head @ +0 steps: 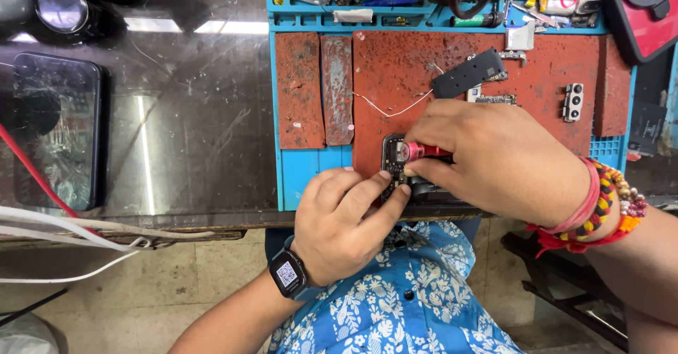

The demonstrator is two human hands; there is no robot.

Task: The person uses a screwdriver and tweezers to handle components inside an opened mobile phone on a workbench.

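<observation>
Gripping a red metal-handled precision screwdriver, the right hand lies across the near edge of the rust-red work pad with its fingers curled and pinched around the tool's handle. The handle lies almost level and points to the left; its tip is hidden behind the fingers. Directly under the tool sits a small dark rectangular phone part with a camera opening, resting on the pad at its near edge. How far this part extends beneath the hands cannot be told.

The left hand comes up from below the table edge. Its fingers are pressed together against the near side of the dark part, with the fingertips touching it just beside the screwdriver. A black smartwatch with a square face sits on the left wrist. Red thread and coloured bead bracelets circle the right wrist.

The red pad lies on a blue silicone repair mat, which has tool compartments along its far edge. Further back on the pad lie a black rectangular shield plate, a thin white wire and a small grey camera bracket, all well apart from the hands. To the left of the mat, a black smartphone lies face up on the scratched glass tabletop. White cables cross the table's near-left edge.
</observation>
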